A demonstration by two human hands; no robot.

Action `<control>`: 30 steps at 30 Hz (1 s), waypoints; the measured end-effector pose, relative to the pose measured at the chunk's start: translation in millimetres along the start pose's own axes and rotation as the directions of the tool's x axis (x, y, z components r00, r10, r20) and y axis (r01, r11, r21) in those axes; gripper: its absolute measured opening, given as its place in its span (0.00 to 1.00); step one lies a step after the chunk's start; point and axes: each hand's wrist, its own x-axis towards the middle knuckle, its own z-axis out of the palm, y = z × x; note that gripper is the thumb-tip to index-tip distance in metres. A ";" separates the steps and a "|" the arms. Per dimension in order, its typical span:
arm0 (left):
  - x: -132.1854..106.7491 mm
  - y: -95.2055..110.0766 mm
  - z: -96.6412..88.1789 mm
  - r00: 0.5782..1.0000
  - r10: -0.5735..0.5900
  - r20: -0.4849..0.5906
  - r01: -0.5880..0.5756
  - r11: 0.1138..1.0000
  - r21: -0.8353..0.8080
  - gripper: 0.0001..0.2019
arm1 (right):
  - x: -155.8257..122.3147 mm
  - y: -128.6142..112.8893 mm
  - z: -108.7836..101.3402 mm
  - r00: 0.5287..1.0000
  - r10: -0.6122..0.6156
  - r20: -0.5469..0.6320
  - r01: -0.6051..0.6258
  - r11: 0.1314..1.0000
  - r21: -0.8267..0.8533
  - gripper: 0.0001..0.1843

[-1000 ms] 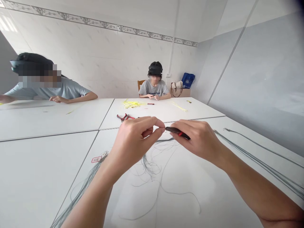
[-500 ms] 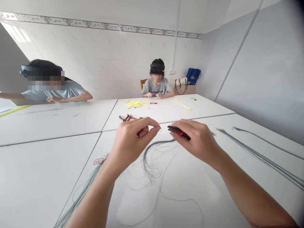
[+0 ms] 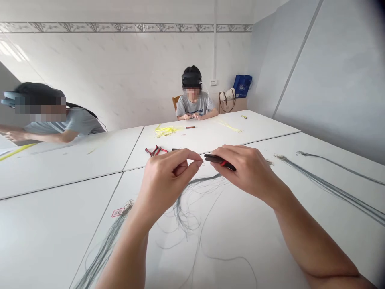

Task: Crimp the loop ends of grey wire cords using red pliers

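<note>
Head view, left hand [image 3: 167,180] pinching wire loop [image 3: 203,163], black tool [image 3: 217,159] just beside

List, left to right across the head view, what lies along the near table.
Long bundle of thin grey wires → left hand, pinching a small wire loop → right hand, gripping a slim black-and-red tool → second long grey wire bundle.

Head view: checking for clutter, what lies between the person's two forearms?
Loose grey wires loop over the white table there, in the head view, below the left hand pinching a wire end and the right hand gripping a black-red tool.
</note>
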 end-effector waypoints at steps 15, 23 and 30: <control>-4.2 -4.1 3.5 1.000 0.011 -0.025 -0.011 1.000 -0.019 0.06 | -1.8 1.3 2.1 0.997 0.012 0.080 -0.007 0.998 -0.067 0.07; -3.3 -1.6 1.8 0.997 -0.024 -0.073 0.025 1.000 0.012 0.05 | -5.8 4.4 1.6 0.999 0.000 0.051 0.004 0.998 -0.063 0.08; -2.5 -2.1 1.0 0.996 -0.031 -0.085 0.030 1.000 -0.004 0.05 | -3.8 6.0 -1.3 1.000 -0.011 0.010 0.012 0.997 -0.080 0.08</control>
